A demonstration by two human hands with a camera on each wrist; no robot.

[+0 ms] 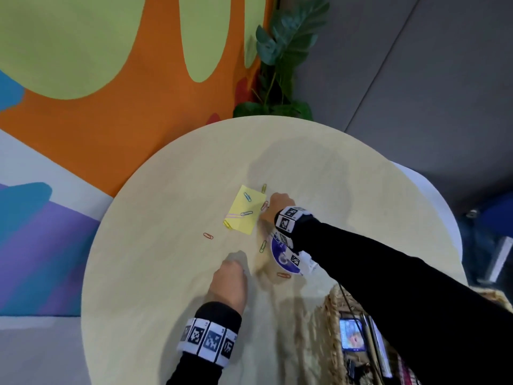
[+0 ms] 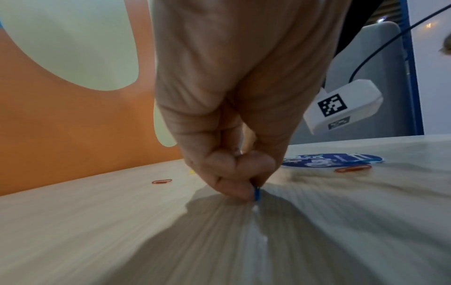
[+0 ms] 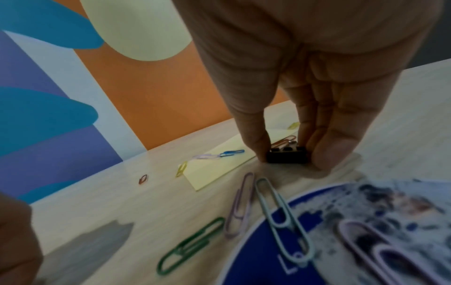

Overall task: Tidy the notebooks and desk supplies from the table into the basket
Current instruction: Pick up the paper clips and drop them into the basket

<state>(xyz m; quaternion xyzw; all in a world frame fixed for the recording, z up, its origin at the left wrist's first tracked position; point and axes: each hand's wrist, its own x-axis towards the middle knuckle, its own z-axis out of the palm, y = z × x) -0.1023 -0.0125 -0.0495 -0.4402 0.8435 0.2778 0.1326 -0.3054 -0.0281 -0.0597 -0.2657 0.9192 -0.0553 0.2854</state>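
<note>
Black metal binder clip, right of the frame's centre on the pale wooden desk, is being pinched by the right hand, which should lift straight up, while the left hand is pinching a small blue paper clip.

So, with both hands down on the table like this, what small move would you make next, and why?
Probably lift both hands and carry their catches to the wicker basket. The right hand already pinches the black binder clip against the table, and the left hand pinches a blue paper clip, so both grasps look made.
</note>
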